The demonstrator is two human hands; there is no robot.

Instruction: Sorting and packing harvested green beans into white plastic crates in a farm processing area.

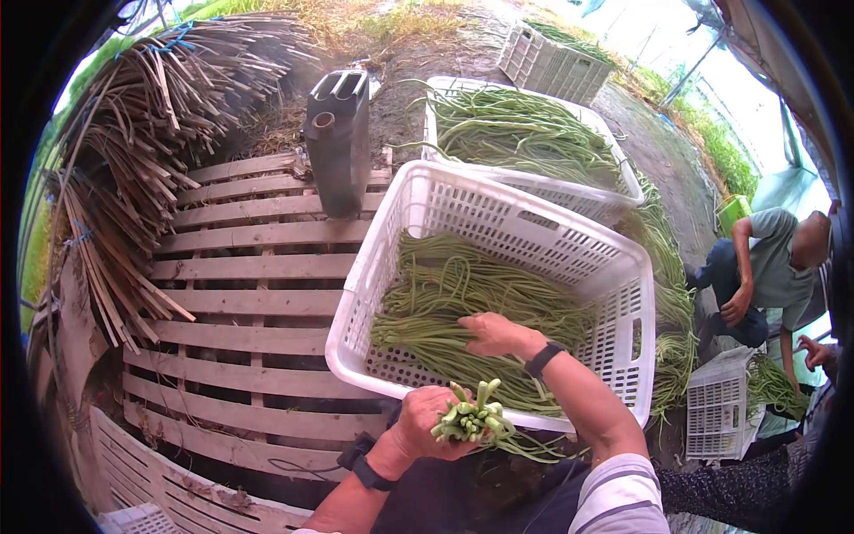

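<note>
My left hand (427, 419) grips a bundle of yardlong beans (470, 420), cut ends facing up, at the near rim of a white plastic crate (487, 183). Some thin bean tips trail out to the right below the bundle. Inside that crate, long green beans (494, 274) lie in layers, with part of the perforated floor bare at the near left. Over these beans reaches my right hand (500, 336), its index finger stretched out to the left and no bundle visible in it. Whether its fingertips touch the beans is hard to tell. Both wrists wear black bands.
A second white crate (534, 177) of beans stands behind, and another crate (554, 63) farther back. A dark jerrycan (340, 147) stands on the wooden pallet (260, 267). Bundled wooden strips (153, 100) are piled left. Loose beans (670, 300) lie right, near a seated person (774, 267) and a tipped crate (720, 407).
</note>
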